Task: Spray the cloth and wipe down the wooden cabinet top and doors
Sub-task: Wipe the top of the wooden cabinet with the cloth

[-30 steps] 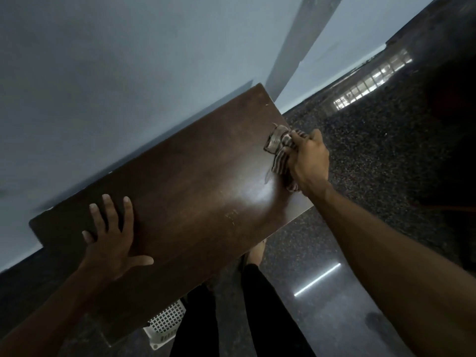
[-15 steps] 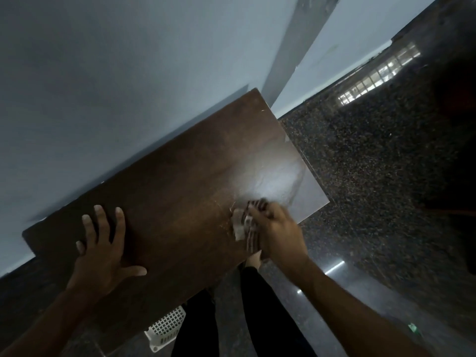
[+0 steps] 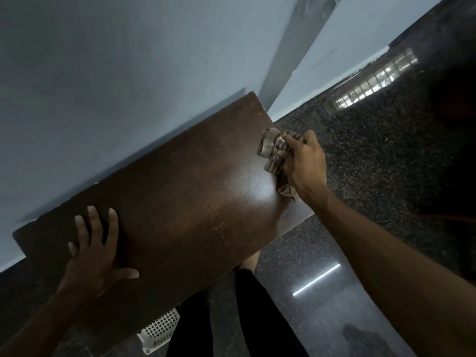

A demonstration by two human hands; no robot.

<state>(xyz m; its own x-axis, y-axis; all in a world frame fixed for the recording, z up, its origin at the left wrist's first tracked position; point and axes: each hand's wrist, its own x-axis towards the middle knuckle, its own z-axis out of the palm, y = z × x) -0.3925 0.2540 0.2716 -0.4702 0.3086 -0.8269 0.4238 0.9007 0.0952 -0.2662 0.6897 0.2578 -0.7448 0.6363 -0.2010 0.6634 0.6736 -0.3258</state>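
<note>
The dark brown wooden cabinet top [image 3: 180, 197] runs across the middle of the head view, set against a pale wall. My right hand [image 3: 304, 163] grips a bunched striped cloth [image 3: 273, 150] and presses it onto the top near its far right edge. My left hand [image 3: 95, 251] lies flat on the left part of the top with fingers spread. No spray bottle is in view, and the cabinet doors are hidden below the top.
A pale blue wall [image 3: 116, 86] stands right behind the cabinet. Dark speckled polished floor [image 3: 373, 155] spreads to the right. A white perforated plastic basket [image 3: 159, 331] sits on the floor under the cabinet's near edge, beside my dark-trousered legs [image 3: 231, 318].
My right hand has swept the cloth from the near right part of the top back to its far right edge. My left hand has stayed flat in the same place.
</note>
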